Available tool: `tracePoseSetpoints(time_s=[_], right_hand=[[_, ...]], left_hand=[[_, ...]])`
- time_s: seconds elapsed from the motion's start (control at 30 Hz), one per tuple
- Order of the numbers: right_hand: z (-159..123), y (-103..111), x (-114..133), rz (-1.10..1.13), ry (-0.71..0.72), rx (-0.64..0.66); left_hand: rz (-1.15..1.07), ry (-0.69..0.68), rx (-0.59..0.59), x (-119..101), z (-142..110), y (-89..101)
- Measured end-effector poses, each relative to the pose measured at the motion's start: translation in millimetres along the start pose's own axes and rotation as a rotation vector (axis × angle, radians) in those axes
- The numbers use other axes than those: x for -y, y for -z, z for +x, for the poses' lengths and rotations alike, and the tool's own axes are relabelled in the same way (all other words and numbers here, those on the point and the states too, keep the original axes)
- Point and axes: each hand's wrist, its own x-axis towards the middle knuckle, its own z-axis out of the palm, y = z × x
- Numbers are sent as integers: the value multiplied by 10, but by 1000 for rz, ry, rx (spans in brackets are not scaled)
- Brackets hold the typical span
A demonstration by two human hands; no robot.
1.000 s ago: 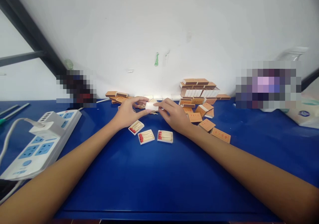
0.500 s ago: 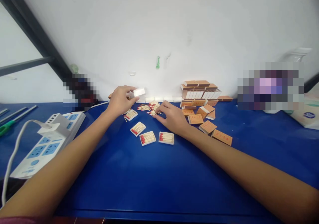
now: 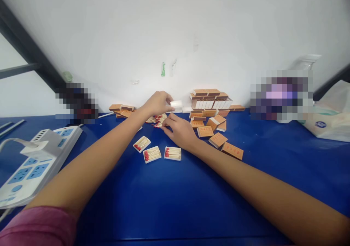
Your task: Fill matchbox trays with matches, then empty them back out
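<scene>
Between the thumb and fingers of my left hand (image 3: pixel 159 103) is a small white matchbox tray (image 3: pixel 176 104), raised near the wall above the tabletop. Below it lies a loose heap of red-tipped matches (image 3: pixel 158 119). My right hand (image 3: pixel 179 129) has its fingers curled at the heap's right edge; whatever is pinched there is too small to make out. Closer to me sit three trays filled with matches: a left one (image 3: pixel 142 143), a middle one (image 3: pixel 152 154) and a right one (image 3: pixel 172 153). Part of another tray is hidden behind my left forearm.
Orange matchbox sleeves (image 3: pixel 205 131) lie scattered right of my right hand, before a stack of matchboxes (image 3: pixel 209 96) against the wall. More boxes (image 3: pixel 123 111) are piled back left. A power strip (image 3: pixel 35 165) stands left, a tissue pack (image 3: pixel 328 118) far right on the blue table (image 3: pixel 175 202).
My left hand has moved right with the white tray, closer to my right hand. My right hand stays at the match heap. The whole view has shifted slightly.
</scene>
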Motion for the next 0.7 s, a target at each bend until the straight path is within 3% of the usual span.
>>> tracePoseSetpoints(time_s=[0.27, 0.7], right_hand=[[-23, 40, 5, -29, 0, 55], [-17, 34, -17, -40, 26, 45]], left_hand=[[60, 17, 9, -191, 366, -302], [199, 73, -8, -217, 335, -368]])
